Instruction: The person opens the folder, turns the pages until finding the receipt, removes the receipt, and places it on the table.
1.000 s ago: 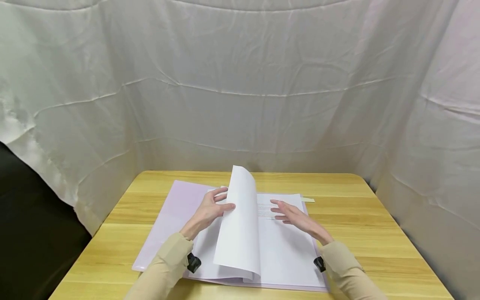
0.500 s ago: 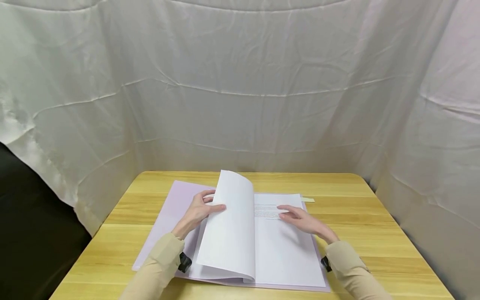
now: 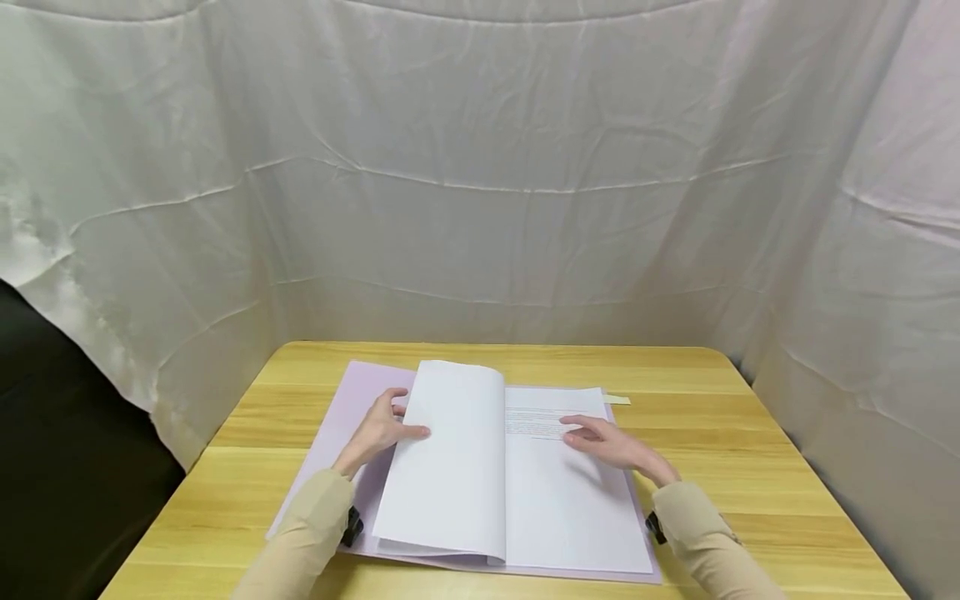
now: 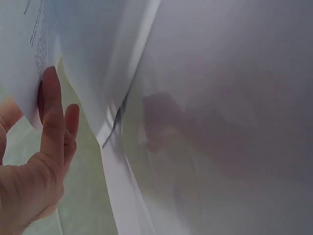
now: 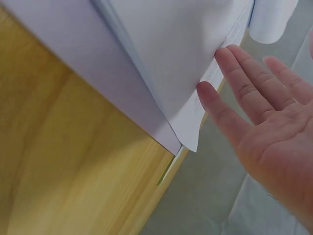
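Observation:
A lilac folder (image 3: pixel 358 379) lies spread on the wooden table with white sheets inside. My left hand (image 3: pixel 378 429) holds the outer edge of a turned white page (image 3: pixel 446 458), thumb on top and fingers beneath. That page curves over from the middle and lies tilted above the folder's left side. In the left wrist view, the page edge passes between the thumb and fingers of the left hand (image 4: pixel 46 147). My right hand (image 3: pixel 609 442), fingers extended, is over the right-hand sheet (image 3: pixel 577 508), near its printed lines. The right wrist view shows its fingertips right at the paper (image 5: pixel 183 63).
A pale tab (image 3: pixel 617 400) sticks out past the sheets' upper right edge. The wooden table (image 3: pixel 735 442) extends on both sides of the folder. Light grey cloth (image 3: pixel 487 250) hangs behind and around it, and something black (image 3: pixel 67 433) stands at the left.
My left hand has moved left and down, bringing the page over from near upright to almost flat on the left. My right hand has shifted slightly right, still over the right-hand sheet.

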Action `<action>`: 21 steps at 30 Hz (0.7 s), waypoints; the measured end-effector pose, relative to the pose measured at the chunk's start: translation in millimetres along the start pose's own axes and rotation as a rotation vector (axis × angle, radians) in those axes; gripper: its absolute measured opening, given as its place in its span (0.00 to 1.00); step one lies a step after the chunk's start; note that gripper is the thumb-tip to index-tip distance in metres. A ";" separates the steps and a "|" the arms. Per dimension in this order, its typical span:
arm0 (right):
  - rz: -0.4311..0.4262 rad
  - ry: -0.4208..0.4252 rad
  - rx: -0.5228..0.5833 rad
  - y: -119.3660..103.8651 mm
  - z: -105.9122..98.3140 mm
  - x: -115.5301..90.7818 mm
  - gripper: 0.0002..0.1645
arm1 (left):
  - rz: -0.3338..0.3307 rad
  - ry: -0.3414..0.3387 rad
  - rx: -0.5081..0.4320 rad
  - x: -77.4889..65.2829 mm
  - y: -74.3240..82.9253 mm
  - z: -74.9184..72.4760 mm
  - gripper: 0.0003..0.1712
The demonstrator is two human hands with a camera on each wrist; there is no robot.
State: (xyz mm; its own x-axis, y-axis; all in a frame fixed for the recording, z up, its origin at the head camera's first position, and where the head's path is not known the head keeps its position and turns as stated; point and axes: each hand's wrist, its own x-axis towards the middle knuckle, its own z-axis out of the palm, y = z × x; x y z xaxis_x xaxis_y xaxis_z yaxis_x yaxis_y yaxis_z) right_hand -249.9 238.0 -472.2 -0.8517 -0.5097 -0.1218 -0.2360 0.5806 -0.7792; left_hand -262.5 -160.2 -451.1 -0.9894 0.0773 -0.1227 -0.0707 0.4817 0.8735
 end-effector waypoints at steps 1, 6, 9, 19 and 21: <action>-0.003 0.001 -0.004 0.6 -0.3 0.4 0.34 | 0.002 0.006 0.030 0.3 -2.0 -0.3 0.54; -0.016 0.006 -0.002 4.0 -1.6 2.7 0.33 | 0.036 0.028 0.159 1.6 -11.4 -0.6 0.55; -0.026 0.010 -0.004 6.1 -2.4 3.7 0.33 | 0.065 0.027 0.221 1.1 -15.8 0.2 0.55; -0.098 0.096 -0.108 19.7 -13.1 16.5 0.28 | 0.129 -0.003 0.316 1.6 -27.1 6.5 0.53; -0.114 0.119 -0.120 23.0 -16.1 20.1 0.28 | 0.143 -0.004 0.338 1.2 -27.7 7.9 0.52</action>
State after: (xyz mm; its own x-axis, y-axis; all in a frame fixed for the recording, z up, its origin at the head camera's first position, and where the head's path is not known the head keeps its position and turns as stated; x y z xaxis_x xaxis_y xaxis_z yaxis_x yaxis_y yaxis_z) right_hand -279.9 251.3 -482.7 -0.8641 -0.5016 0.0418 -0.3816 0.5986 -0.7044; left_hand -260.7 -166.6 -479.2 -0.9858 0.1675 -0.0129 0.1146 0.7267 0.6773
